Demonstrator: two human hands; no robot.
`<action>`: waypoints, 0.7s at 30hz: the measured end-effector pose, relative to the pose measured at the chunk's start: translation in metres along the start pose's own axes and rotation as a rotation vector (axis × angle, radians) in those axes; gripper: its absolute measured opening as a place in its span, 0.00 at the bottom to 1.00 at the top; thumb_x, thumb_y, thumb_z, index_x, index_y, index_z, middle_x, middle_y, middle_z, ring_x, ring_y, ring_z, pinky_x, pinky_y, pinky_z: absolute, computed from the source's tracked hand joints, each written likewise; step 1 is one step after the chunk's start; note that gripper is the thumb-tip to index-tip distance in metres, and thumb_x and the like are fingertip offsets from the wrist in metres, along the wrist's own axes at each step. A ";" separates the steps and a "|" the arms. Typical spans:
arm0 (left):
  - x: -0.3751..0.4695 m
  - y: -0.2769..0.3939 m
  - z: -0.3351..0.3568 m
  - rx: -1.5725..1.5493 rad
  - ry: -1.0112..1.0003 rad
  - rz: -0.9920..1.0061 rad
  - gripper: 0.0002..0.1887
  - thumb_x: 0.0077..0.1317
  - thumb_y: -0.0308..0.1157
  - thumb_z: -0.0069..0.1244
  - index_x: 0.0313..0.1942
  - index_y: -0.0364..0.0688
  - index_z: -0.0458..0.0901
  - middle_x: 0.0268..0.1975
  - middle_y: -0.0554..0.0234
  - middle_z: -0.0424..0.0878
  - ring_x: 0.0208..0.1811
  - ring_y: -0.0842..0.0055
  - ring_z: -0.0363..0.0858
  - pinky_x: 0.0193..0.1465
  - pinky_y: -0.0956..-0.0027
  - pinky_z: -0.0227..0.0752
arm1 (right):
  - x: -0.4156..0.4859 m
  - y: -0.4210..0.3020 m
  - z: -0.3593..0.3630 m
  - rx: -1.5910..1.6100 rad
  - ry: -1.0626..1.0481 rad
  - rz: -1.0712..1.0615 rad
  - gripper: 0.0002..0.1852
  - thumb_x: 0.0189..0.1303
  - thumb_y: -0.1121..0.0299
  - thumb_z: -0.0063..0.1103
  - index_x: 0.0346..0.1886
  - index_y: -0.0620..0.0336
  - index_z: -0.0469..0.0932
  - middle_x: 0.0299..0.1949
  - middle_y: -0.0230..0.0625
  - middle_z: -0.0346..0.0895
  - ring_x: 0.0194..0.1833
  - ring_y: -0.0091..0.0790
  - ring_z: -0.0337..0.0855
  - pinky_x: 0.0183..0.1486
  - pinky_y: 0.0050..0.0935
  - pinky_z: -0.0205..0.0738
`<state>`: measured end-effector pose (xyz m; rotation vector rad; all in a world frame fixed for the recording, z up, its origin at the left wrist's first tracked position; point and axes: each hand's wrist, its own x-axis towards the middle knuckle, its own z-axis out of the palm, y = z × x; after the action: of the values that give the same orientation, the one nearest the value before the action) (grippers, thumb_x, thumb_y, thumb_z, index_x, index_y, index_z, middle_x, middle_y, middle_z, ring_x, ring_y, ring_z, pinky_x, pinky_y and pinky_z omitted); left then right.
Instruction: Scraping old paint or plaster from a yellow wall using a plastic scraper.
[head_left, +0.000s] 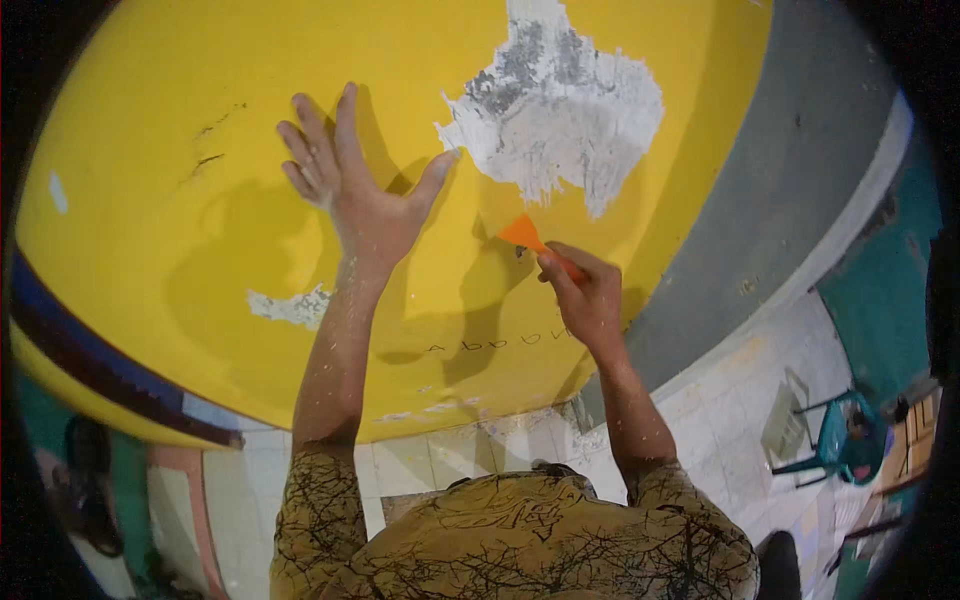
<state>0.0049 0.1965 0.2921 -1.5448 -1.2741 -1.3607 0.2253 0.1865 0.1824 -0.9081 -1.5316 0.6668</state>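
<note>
My right hand (589, 289) grips the handle of an orange putty knife (523, 232), its flat blade tilted up and to the left. The blade sits at the yellow painted wall (420, 45), just below a large patch of stripped paint (570, 127); whether it touches is hard to tell. White and grey undercoat shows in that patch, with ragged edges. My left hand (367, 187) rests spread against the yellow paint, left of the patch, its thumb near the patch's edge. A smaller stripped patch (292, 305) lies beside my left forearm.
A grey painted band (757, 225) borders the yellow at right. Light floor tiles (405, 465) bear pale flakes near the wall's foot. A green plastic chair (855, 442) stands on the floor at right. Dark handwriting marks the lower wall.
</note>
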 end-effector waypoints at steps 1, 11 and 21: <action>0.001 0.001 0.005 -0.009 -0.017 -0.044 0.52 0.47 0.57 0.65 0.69 0.48 0.58 0.74 0.40 0.39 0.74 0.37 0.32 0.66 0.28 0.33 | 0.013 -0.008 0.003 0.018 -0.024 -0.006 0.19 0.63 0.63 0.61 0.50 0.64 0.70 0.23 0.40 0.80 0.23 0.29 0.81 0.26 0.27 0.72; -0.004 0.003 0.025 0.130 -0.032 -0.094 0.58 0.46 0.66 0.61 0.72 0.48 0.52 0.75 0.42 0.33 0.73 0.34 0.28 0.66 0.26 0.29 | 0.081 -0.073 0.026 -0.346 0.080 -0.447 0.09 0.63 0.71 0.55 0.46 0.55 0.72 0.17 0.42 0.75 0.21 0.49 0.80 0.22 0.40 0.68; 0.000 0.013 0.030 0.103 0.044 -0.223 0.68 0.38 0.69 0.64 0.73 0.45 0.43 0.74 0.33 0.28 0.72 0.31 0.24 0.66 0.27 0.29 | 0.071 -0.054 0.040 -0.164 0.160 -0.375 0.14 0.64 0.73 0.52 0.53 0.57 0.73 0.22 0.48 0.77 0.22 0.47 0.81 0.25 0.38 0.71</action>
<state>0.0253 0.2212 0.2879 -1.3267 -1.5001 -1.4342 0.1744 0.2206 0.2594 -0.7460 -1.5721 0.1966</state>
